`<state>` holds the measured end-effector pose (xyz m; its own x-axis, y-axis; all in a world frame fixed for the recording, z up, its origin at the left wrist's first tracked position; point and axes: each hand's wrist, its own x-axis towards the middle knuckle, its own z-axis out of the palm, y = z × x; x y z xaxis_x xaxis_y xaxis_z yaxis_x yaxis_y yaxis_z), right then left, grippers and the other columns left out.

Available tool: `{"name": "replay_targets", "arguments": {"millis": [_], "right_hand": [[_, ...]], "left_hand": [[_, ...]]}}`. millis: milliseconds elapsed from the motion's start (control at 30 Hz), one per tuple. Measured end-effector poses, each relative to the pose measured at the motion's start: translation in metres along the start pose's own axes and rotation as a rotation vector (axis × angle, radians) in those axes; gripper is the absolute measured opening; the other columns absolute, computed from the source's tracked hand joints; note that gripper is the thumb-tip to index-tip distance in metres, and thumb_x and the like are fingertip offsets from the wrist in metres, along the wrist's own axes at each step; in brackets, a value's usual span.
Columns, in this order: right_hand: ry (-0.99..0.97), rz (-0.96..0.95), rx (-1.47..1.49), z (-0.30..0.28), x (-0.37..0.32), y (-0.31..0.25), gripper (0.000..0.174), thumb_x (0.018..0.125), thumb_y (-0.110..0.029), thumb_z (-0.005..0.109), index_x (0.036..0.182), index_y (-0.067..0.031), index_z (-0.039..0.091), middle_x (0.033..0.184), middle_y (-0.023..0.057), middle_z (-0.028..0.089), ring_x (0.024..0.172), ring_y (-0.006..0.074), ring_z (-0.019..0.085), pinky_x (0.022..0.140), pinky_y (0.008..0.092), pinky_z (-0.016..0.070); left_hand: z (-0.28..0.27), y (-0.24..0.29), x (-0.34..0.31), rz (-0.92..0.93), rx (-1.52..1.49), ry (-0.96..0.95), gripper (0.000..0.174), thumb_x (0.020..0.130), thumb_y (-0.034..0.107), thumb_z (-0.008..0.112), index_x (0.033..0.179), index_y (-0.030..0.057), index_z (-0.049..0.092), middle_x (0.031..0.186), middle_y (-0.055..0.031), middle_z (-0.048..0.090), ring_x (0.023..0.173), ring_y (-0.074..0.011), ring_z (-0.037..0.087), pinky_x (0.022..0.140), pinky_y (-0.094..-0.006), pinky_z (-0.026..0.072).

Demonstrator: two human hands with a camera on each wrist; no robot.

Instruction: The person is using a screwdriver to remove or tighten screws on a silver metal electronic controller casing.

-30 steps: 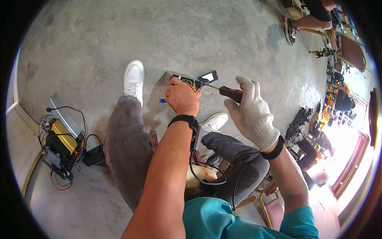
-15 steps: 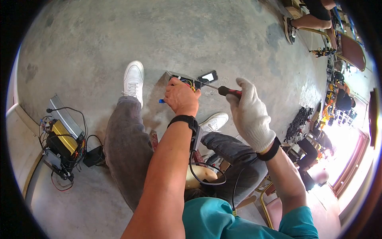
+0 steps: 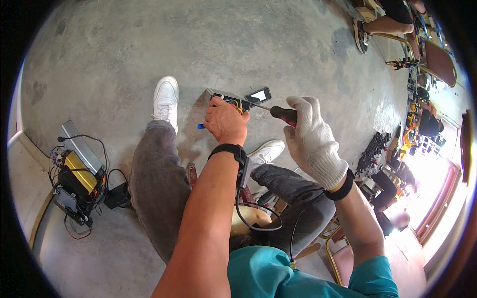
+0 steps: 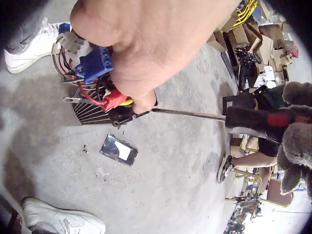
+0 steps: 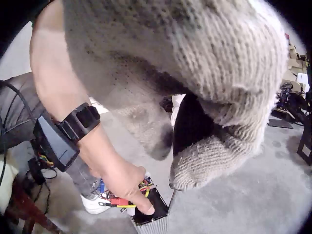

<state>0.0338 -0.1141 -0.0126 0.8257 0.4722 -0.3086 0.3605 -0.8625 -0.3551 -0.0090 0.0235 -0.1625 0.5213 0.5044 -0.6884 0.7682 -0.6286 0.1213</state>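
Observation:
My bare left hand [image 3: 226, 121] grips a finned metal box [image 5: 152, 225] with bundled wires at its end. A red connector [image 4: 114, 99] and a blue connector [image 4: 95, 64] hang out beside the fingers. In the right wrist view the left thumb lies along the box's dark end. My gloved right hand [image 3: 318, 146] holds a screwdriver [image 3: 284, 114] by its black and red handle, between thumb and fingers. Its long shaft [image 4: 187, 113] reaches across to the box, with the tip right at a corner of the end, close by the left thumb.
A black rectangular plate with a white label [image 4: 119, 148] lies on the concrete floor beyond the box. White shoes [image 3: 166, 97] stand either side. At the left, electronic units with cables [image 3: 79, 171] rest on the floor. Another person's leg [image 3: 387, 25] and chairs [image 3: 439, 62] are at the right.
The gloved fingers have loosened, closed and shifted around the screwdriver handle, which has moved slightly left. The left hand keeps its hold on the box, nearly still.

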Motion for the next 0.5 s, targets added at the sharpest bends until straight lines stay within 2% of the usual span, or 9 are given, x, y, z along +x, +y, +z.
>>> {"name": "replay_targets", "arguments": {"millis": [33, 67, 133, 167, 267, 333, 367, 433, 500], "right_hand": [[0.013, -0.104, -0.010, 0.001, 0.000, 0.002, 0.049, 0.094, -0.013, 0.067, 0.136, -0.0020, 0.046, 0.116, 0.0222, 0.059, 0.094, 0.0438, 0.069, 0.077, 0.0499, 0.0565], [0.013, -0.104, -0.011, 0.002, 0.000, 0.001, 0.049, 0.094, -0.013, 0.067, 0.136, -0.0020, 0.046, 0.116, 0.0222, 0.059, 0.094, 0.0438, 0.069, 0.077, 0.0499, 0.0565], [-0.064, 0.227, 0.012, 0.002, 0.002, -0.008, 0.051, 0.092, -0.011, 0.068, 0.137, -0.0029, 0.045, 0.117, 0.0218, 0.058, 0.093, 0.0439, 0.068, 0.077, 0.0502, 0.0565], [-0.064, 0.226, 0.013, 0.001, 0.002, -0.010, 0.051, 0.092, -0.011, 0.068, 0.137, -0.0029, 0.045, 0.117, 0.0218, 0.058, 0.093, 0.0439, 0.068, 0.077, 0.0502, 0.0565], [-0.002, 0.081, 0.021, -0.001, -0.001, -0.009, 0.051, 0.093, -0.012, 0.068, 0.137, -0.0032, 0.044, 0.117, 0.0218, 0.058, 0.093, 0.0435, 0.069, 0.076, 0.0496, 0.0567], [0.026, -0.112, -0.010, 0.005, -0.001, -0.001, 0.051, 0.093, -0.011, 0.069, 0.137, -0.0033, 0.044, 0.116, 0.0224, 0.058, 0.093, 0.0429, 0.069, 0.075, 0.0493, 0.0569], [0.026, -0.112, -0.011, 0.006, -0.001, -0.003, 0.051, 0.093, -0.011, 0.069, 0.137, -0.0033, 0.044, 0.116, 0.0224, 0.058, 0.093, 0.0429, 0.069, 0.075, 0.0493, 0.0569], [-0.035, 0.222, -0.023, 0.006, 0.002, -0.012, 0.052, 0.093, -0.011, 0.069, 0.137, -0.0031, 0.044, 0.115, 0.0225, 0.058, 0.092, 0.0429, 0.069, 0.075, 0.0493, 0.0568], [-0.003, 0.165, 0.018, 0.002, 0.002, -0.014, 0.052, 0.093, -0.011, 0.069, 0.138, -0.0031, 0.044, 0.115, 0.0228, 0.059, 0.091, 0.0435, 0.068, 0.075, 0.0494, 0.0566]], "left_hand": [[0.000, 0.000, 0.000, 0.004, -0.006, -0.015, 0.098, 0.072, 0.056, 0.088, 0.129, -0.0114, 0.044, 0.116, -0.0218, 0.064, 0.103, -0.0319, 0.070, 0.091, -0.0423, 0.0562], [0.001, -0.001, 0.001, 0.004, -0.006, -0.015, 0.098, 0.072, 0.056, 0.088, 0.129, -0.0114, 0.044, 0.116, -0.0218, 0.064, 0.103, -0.0319, 0.070, 0.091, -0.0423, 0.0562], [0.002, -0.002, 0.001, 0.023, -0.001, 0.031, 0.099, 0.072, 0.056, 0.088, 0.129, -0.0115, 0.044, 0.115, -0.0220, 0.065, 0.103, -0.0321, 0.070, 0.090, -0.0428, 0.0562], [0.002, -0.002, 0.001, 0.022, 0.000, 0.032, 0.099, 0.072, 0.056, 0.088, 0.129, -0.0115, 0.044, 0.115, -0.0220, 0.065, 0.103, -0.0321, 0.070, 0.090, -0.0428, 0.0562], [0.002, -0.001, 0.000, 0.007, -0.001, 0.022, 0.098, 0.072, 0.056, 0.088, 0.128, -0.0115, 0.044, 0.115, -0.0216, 0.065, 0.102, -0.0323, 0.070, 0.090, -0.0425, 0.0562], [0.004, -0.003, 0.000, 0.026, -0.004, 0.033, 0.097, 0.072, 0.056, 0.088, 0.128, -0.0112, 0.044, 0.115, -0.0215, 0.064, 0.102, -0.0326, 0.070, 0.089, -0.0424, 0.0562], [0.005, -0.002, 0.001, 0.026, -0.004, 0.033, 0.097, 0.072, 0.056, 0.088, 0.128, -0.0112, 0.044, 0.115, -0.0215, 0.064, 0.102, -0.0326, 0.070, 0.089, -0.0424, 0.0562], [0.005, -0.001, 0.003, -0.005, 0.005, 0.003, 0.100, 0.071, 0.056, 0.088, 0.133, -0.0092, 0.044, 0.115, -0.0180, 0.062, 0.101, -0.0284, 0.068, 0.089, -0.0412, 0.0532], [0.004, 0.000, 0.003, -0.015, 0.001, 0.002, 0.100, 0.071, 0.056, 0.088, 0.133, -0.0089, 0.043, 0.115, -0.0179, 0.062, 0.102, -0.0285, 0.068, 0.090, -0.0412, 0.0529]]}}
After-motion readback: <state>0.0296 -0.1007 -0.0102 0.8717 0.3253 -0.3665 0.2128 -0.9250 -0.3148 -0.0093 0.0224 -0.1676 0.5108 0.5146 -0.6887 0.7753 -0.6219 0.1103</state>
